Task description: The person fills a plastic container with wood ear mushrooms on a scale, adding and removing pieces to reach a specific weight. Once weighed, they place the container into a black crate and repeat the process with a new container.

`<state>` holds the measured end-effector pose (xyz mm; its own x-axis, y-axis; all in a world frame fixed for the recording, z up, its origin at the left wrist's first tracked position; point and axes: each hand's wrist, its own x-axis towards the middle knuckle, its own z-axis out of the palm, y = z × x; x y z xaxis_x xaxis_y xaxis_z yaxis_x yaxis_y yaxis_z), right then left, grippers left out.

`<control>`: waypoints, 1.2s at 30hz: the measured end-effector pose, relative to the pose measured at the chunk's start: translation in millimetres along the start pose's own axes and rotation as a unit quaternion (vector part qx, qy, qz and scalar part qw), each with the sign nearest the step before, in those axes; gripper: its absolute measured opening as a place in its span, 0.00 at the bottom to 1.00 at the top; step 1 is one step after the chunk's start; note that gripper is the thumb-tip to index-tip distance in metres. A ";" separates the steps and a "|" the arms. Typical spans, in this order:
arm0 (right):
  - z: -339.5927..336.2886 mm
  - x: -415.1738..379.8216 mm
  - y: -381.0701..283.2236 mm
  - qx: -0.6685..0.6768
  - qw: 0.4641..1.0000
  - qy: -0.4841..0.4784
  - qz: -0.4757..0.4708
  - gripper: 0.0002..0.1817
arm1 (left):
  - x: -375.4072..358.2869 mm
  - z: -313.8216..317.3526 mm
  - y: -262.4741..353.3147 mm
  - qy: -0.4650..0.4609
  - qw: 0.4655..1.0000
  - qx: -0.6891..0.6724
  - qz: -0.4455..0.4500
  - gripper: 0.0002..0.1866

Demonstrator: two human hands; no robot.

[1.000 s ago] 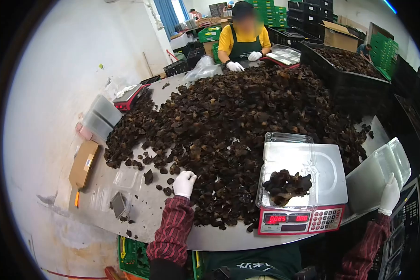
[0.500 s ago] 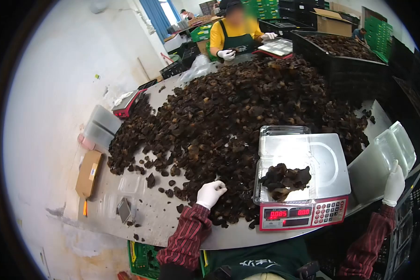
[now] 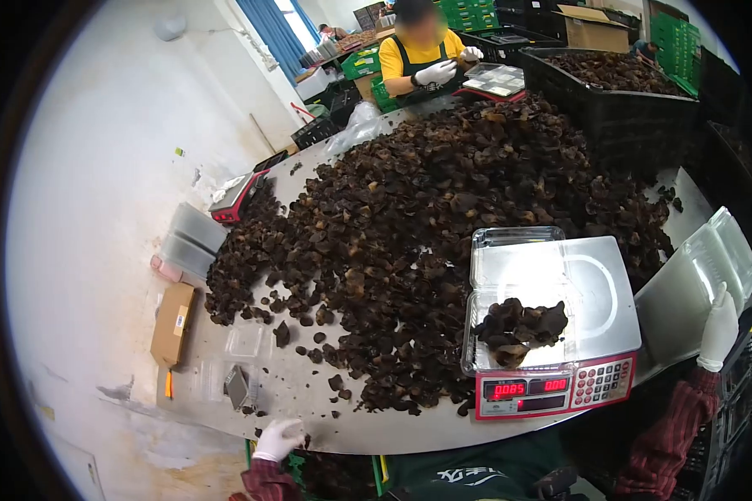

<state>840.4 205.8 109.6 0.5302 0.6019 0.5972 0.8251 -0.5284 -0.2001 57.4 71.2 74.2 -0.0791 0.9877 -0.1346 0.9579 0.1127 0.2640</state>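
My left hand (image 3: 280, 439), in a white glove, is at the table's front edge over a green crate (image 3: 382, 474). Its fingers are curled together, with a dark bit at the tips; I cannot tell what they hold. My right hand (image 3: 719, 331), also gloved, lies with outstretched fingers against a stack of clear plastic boxes (image 3: 685, 280) beside the scale. On the red-and-silver scale (image 3: 597, 288) an opened clear box (image 3: 476, 321) contains several dark wood ear mushrooms (image 3: 522, 328). Its display shows 0.085. Behind it spreads a large heap of wood ear mushrooms (image 3: 409, 217).
Across the table a gloved co-worker (image 3: 418, 63) works at another scale (image 3: 497, 81). A black crate (image 3: 618, 117) of mushrooms stands back right. Along the left are a third scale (image 3: 238, 199), stacked clear boxes (image 3: 192, 238), a cardboard piece (image 3: 173, 326) and a small grey block (image 3: 236, 386).
My left hand has left the heap's front, moving left and down to the table edge. My right hand stays at the stacked boxes. The co-worker's hands have come closer together, and the view has shifted slightly.
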 end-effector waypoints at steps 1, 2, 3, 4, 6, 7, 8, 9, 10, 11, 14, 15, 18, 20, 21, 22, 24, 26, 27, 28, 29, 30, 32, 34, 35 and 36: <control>2.4 -0.1 3.8 -0.004 1.000 0.001 -0.012 0.20 | -6.7 -0.1 0.8 -0.044 0.991 0.064 -0.110 0.24; 4.6 -1.3 4.1 -0.004 1.000 0.000 -0.007 0.20 | 0.9 2.1 8.2 -0.044 0.991 0.069 -0.108 0.24; 5.9 -1.9 4.4 -0.043 0.998 0.026 -0.037 0.19 | 13.9 4.5 18.5 0.021 0.998 0.010 -0.064 0.25; 5.8 -2.3 5.2 -0.084 0.993 0.052 -0.069 0.19 | 26.8 8.2 31.9 0.084 0.995 -0.051 -0.019 0.26; 4.9 -3.2 4.5 -0.070 0.994 0.051 -0.061 0.18 | 70.6 8.9 85.2 0.091 0.989 -0.096 0.060 0.28; 4.6 -3.0 3.1 -0.054 0.996 0.051 -0.055 0.17 | 94.9 12.6 110.9 0.088 0.985 -0.103 0.105 0.28; 3.1 -3.3 1.6 -0.059 0.995 0.053 -0.052 0.17 | 120.4 17.5 134.1 0.084 0.979 -0.111 0.150 0.29; 0.7 -3.5 0.1 -0.076 0.994 0.046 -0.066 0.17 | 146.3 22.3 156.0 0.082 0.971 -0.108 0.198 0.30; -2.0 -3.8 -0.1 -0.094 0.992 0.038 -0.079 0.16 | 171.5 28.0 175.4 0.080 0.960 -0.107 0.247 0.31; -3.0 -3.4 0.2 -0.069 0.996 0.019 -0.050 0.16 | 196.1 34.0 192.1 0.095 0.956 -0.077 0.266 0.32; -12.1 -4.0 -15.2 -0.011 0.998 0.053 -0.015 0.17 | 246.7 50.4 226.3 0.103 0.955 0.066 0.269 0.33; -16.4 -3.8 -19.1 -0.007 0.998 0.058 -0.017 0.18 | 260.4 65.8 222.9 0.083 0.955 0.094 0.269 0.34; -28.6 -7.3 -34.7 0.216 0.957 0.188 -0.038 0.10 | 269.3 88.9 209.7 0.097 0.954 0.031 0.281 0.26; -49.0 -23.9 -52.8 0.220 0.956 0.195 -0.005 0.08 | 270.9 102.1 189.6 0.157 0.948 -0.017 0.276 0.19; -57.6 -35.4 -62.8 0.230 0.953 0.195 0.022 0.06 | 269.3 99.2 185.7 0.168 0.946 -0.060 0.270 0.15; -62.5 -47.1 -73.1 0.266 0.950 0.160 0.008 0.04 | 267.4 93.0 185.3 0.176 0.941 -0.111 0.268 0.13; -67.3 -70.1 -109.3 0.304 0.952 0.033 -0.021 0.04 | 271.8 81.6 181.3 0.180 0.931 -0.212 0.237 0.10; -52.4 -98.0 -131.4 0.322 0.940 -0.059 -0.098 0.04 | 269.2 56.9 193.8 0.173 0.917 -0.288 0.217 0.10; -45.6 -115.9 -143.8 0.388 0.907 -0.165 -0.016 0.11 | 263.2 42.0 207.7 0.178 0.908 -0.298 0.236 0.10; -58.4 -119.9 -159.9 0.359 0.894 -0.269 0.010 0.17 | 254.0 26.8 225.5 0.184 0.899 -0.308 0.253 0.11; -49.4 -129.6 -167.0 0.372 0.892 -0.256 -0.029 0.21 | 237.1 6.0 251.6 0.167 0.896 -0.308 0.271 0.11; -42.2 -136.7 -173.9 0.375 0.888 -0.262 -0.036 0.23 | 219.9 -7.1 276.6 0.136 0.888 -0.346 0.270 0.12; -48.7 -131.6 -192.5 0.349 0.880 -0.322 -0.038 0.20 | 193.8 -15.8 318.5 0.093 0.871 -0.332 0.349 0.12; -39.7 -133.8 -199.1 0.354 0.874 -0.333 -0.027 0.18 | 174.7 -6.6 353.7 0.043 0.866 -0.237 0.439 0.15; -33.1 -134.7 -202.2 0.353 0.871 -0.341 -0.005 0.16 | 177.9 -2.0 368.4 0.017 0.836 -0.140 0.531 0.16; -26.9 -137.1 -202.5 0.358 0.868 -0.342 -0.020 0.16 | 175.2 20.0 373.4 0.003 0.840 -0.111 0.531 0.16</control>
<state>595.5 214.2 89.1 0.2880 0.9556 0.0624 0.6250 -0.1382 -0.7683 406.7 284.2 130.1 0.7853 0.5445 0.2945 0.4146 -0.8159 0.4030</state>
